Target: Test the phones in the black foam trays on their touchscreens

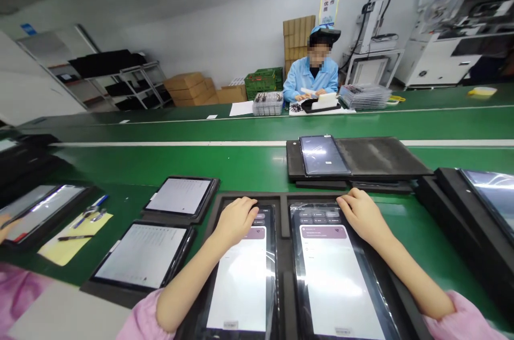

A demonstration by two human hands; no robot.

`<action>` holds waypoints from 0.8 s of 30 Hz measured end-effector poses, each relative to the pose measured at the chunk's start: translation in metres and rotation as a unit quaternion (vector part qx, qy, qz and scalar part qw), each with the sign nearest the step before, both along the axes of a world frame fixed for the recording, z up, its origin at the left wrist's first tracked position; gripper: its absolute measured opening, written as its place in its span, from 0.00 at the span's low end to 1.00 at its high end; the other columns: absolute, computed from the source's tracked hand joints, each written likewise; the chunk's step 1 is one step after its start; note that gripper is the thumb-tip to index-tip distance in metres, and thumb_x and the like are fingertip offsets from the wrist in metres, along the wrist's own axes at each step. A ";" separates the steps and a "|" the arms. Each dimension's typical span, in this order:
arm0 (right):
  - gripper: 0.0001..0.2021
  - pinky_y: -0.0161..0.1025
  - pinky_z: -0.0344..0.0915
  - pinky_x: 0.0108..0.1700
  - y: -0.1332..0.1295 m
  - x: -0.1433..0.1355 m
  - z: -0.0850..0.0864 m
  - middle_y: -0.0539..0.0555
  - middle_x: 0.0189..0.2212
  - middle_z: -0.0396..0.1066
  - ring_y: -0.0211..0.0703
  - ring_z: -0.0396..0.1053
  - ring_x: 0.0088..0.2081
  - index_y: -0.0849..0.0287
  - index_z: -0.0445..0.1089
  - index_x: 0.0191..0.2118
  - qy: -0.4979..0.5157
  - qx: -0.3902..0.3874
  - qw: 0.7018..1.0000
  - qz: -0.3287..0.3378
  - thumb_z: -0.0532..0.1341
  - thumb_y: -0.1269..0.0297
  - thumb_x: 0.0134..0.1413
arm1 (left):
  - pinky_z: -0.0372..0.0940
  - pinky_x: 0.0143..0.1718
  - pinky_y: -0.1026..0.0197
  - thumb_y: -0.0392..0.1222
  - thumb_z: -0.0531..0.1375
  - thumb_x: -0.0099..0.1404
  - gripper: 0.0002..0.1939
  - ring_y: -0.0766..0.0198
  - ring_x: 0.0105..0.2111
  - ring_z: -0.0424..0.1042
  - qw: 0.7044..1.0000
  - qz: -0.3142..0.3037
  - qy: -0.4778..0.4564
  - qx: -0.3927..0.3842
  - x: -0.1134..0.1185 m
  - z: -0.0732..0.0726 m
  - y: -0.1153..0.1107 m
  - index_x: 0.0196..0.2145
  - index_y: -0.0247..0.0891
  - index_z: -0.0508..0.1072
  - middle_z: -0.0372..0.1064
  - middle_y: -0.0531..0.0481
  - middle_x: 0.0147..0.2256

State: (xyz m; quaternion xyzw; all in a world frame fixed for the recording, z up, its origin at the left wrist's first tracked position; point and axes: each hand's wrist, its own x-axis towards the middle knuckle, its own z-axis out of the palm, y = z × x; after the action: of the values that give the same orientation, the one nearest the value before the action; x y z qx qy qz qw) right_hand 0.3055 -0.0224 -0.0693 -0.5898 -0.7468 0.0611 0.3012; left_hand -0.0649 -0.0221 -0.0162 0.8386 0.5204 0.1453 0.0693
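Two lit tablets lie side by side in a black foam tray (287,262) at the front of the green bench. My left hand (237,218) rests on the upper left part of the left tablet (241,286), its fingers bent and close together. At the top right corner of the right tablet (337,286) is my right hand (358,212), with thumb and fingertips near the edge. Both screens show a white page with a purple panel and grey buttons above. Neither hand has lifted a tablet; whether the fingers pinch anything is hidden.
Two more lit tablets (180,195) (140,254) lie to the left, near a yellow paper (74,238) with pens. A tablet (324,155) sits on black foam behind. Foam stacks (461,222) stand right. Across the bench sits a person in blue (311,77); another person's hand (6,227) shows far left.
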 end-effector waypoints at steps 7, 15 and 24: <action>0.22 0.43 0.61 0.37 0.030 0.006 0.037 0.56 0.26 0.62 0.49 0.66 0.32 0.58 0.69 0.21 -0.066 -0.176 0.980 0.061 0.53 0.54 0.63 | 0.67 0.46 0.53 0.47 0.50 0.69 0.19 0.50 0.42 0.76 0.986 0.015 0.084 -0.146 0.014 0.038 0.027 0.34 0.37 0.78 0.78 0.41 0.42; 0.27 0.39 0.56 0.33 0.050 0.010 0.083 0.51 0.22 0.61 0.42 0.61 0.29 0.57 0.64 0.19 -0.058 -0.359 0.922 0.133 0.67 0.40 0.49 | 0.61 0.32 0.61 0.63 0.54 0.58 0.23 0.56 0.33 0.72 0.947 -0.051 0.151 -0.279 0.015 0.077 0.061 0.33 0.39 0.72 0.76 0.49 0.33; 0.33 0.38 0.58 0.35 0.051 0.013 0.097 0.50 0.28 0.63 0.44 0.63 0.34 0.59 0.68 0.26 -0.033 -0.394 0.910 0.123 0.71 0.29 0.36 | 0.59 0.33 0.60 0.74 0.56 0.53 0.32 0.56 0.32 0.68 0.931 -0.062 0.178 -0.314 0.017 0.079 0.078 0.32 0.39 0.70 0.70 0.51 0.29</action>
State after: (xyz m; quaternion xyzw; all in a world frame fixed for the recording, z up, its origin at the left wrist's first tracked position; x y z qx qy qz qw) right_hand 0.3189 0.0288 0.0273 -0.5656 -0.7385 0.3669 0.0096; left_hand -0.0476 0.0560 0.0630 0.8167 0.4904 -0.1820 0.2438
